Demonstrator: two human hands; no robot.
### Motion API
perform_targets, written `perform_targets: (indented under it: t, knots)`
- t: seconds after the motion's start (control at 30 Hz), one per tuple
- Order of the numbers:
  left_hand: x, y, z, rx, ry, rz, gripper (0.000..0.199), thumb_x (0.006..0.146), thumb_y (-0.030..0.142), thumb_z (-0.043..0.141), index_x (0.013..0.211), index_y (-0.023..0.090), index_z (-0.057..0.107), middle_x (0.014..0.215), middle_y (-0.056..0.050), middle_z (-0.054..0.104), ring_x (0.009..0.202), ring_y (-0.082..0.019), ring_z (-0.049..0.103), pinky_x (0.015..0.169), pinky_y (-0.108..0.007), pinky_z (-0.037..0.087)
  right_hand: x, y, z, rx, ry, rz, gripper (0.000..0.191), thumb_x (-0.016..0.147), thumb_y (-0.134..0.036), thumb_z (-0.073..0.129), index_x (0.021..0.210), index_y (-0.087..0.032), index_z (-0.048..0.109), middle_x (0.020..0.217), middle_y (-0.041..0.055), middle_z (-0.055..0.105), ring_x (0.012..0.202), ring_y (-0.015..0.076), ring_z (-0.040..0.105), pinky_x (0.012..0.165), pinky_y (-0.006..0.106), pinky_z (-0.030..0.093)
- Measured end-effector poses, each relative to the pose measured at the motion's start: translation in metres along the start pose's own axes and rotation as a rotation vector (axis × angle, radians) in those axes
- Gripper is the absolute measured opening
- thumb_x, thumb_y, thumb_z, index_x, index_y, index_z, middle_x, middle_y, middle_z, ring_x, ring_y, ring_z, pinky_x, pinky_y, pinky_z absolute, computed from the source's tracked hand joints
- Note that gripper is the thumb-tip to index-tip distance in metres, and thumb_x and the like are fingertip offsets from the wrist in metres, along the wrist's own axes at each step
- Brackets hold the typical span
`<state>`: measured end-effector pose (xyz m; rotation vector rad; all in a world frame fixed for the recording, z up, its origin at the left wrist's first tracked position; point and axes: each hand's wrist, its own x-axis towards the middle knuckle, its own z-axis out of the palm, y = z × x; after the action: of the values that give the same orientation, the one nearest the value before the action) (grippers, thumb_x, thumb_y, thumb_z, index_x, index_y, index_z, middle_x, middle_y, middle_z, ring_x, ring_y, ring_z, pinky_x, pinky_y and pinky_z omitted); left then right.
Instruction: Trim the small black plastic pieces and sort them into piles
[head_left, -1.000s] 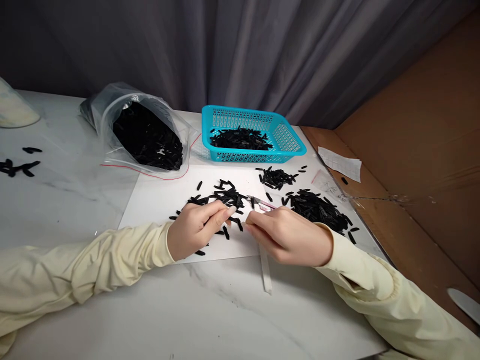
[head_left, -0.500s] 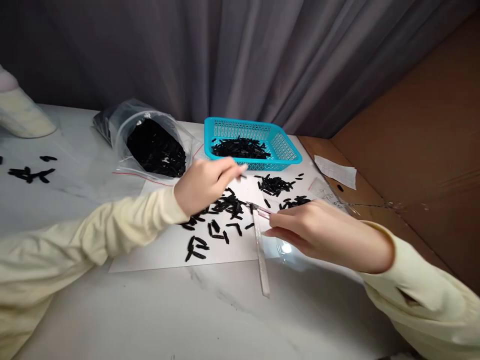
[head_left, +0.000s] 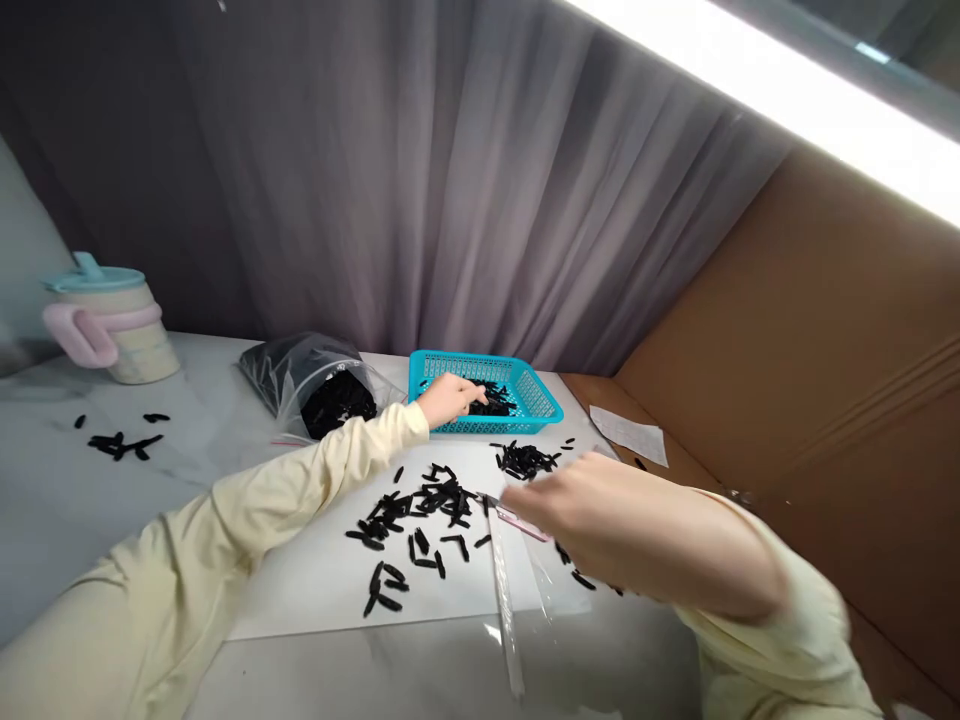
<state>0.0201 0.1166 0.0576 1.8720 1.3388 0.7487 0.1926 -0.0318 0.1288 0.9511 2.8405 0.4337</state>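
My left hand (head_left: 448, 398) reaches over the near rim of the blue perforated basket (head_left: 551, 412), which holds small black elongated pieces (head_left: 495, 400). Its fingers are drawn together in a pinch; anything between them is too small to make out. My right hand (head_left: 577, 510), blurred by motion, is above a slim tool with a pink handle (head_left: 525, 524) and a dark tip. Whether the fingers grip it cannot be seen. The tool's tip end lies by the top of a long whitish strip (head_left: 505, 600). Loose black pieces (head_left: 444, 500) are scattered on a white sheet (head_left: 315, 590), left of that strip.
Behind my left forearm, a clear zip bag (head_left: 289, 375) spills black pieces. A lidded cup with a pink handle (head_left: 124, 325) stands far left, near several loose pieces (head_left: 120, 445). Another pile (head_left: 525, 460) sits before the basket. Cardboard (head_left: 787, 370) walls the right side.
My left hand has moved from above the scattered pieces to the basket. A dark piece seen at its fingertips earlier is no longer distinguishable. The camera view has tilted up.
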Motion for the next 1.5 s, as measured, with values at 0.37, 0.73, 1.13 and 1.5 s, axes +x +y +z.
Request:
perform_targets:
  t: [0.37, 0.73, 1.13, 1.5]
  knots:
    - [-0.077, -0.006, -0.008, -0.659, -0.274, -0.158, 0.029, 0.078, 0.039, 0.046, 0.061, 0.016, 0.046, 0.039, 0.009, 0.025, 0.032, -0.004, 0.021, 0.034, -0.018, 0.012, 0.072, 0.003, 0.043, 0.23, 0.074, 0.251, 0.043, 0.086, -0.055, 0.039, 0.089, -0.015, 0.053, 0.06, 0.0026, 0.059, 0.054, 0.0148, 0.056, 0.044, 0.023, 0.021]
    - [-0.115, -0.023, 0.001, -0.86, -0.495, -0.453, 0.055, 0.083, 0.053, 0.03, 0.045, 0.016, 0.043, 0.027, 0.003, 0.032, 0.023, -0.006, 0.021, 0.03, -0.019, 0.008, 0.089, -0.032, 0.055, 0.135, 0.039, -0.096, 0.036, 0.091, -0.041, 0.037, 0.084, -0.012, 0.058, 0.066, 0.0075, 0.064, 0.049, 0.0154, 0.057, 0.045, 0.026, 0.02]
    - [-0.121, -0.048, -0.003, -1.273, -0.607, -0.769, 0.027, 0.073, 0.018, 0.048, 0.049, 0.015, 0.039, 0.041, 0.008, 0.023, 0.03, -0.002, 0.022, 0.025, -0.011, 0.013, 0.086, -0.032, 0.069, 0.643, 0.279, -0.053, 0.032, 0.091, -0.026, 0.037, 0.062, -0.016, 0.047, 0.051, -0.0033, 0.043, 0.045, 0.0071, 0.032, 0.046, 0.02, 0.028]
    - [-0.125, -0.051, -0.002, -1.371, -0.591, -0.707, 0.017, 0.076, 0.018, 0.052, 0.062, 0.008, 0.053, 0.054, 0.003, 0.041, 0.033, 0.001, 0.024, 0.025, -0.01, 0.013, 0.042, -0.047, 0.088, 1.715, 0.14, 0.404, 0.038, 0.075, -0.035, 0.064, 0.061, -0.019, 0.033, 0.043, -0.0082, 0.043, 0.033, 0.0043, 0.039, 0.034, 0.016, 0.027]
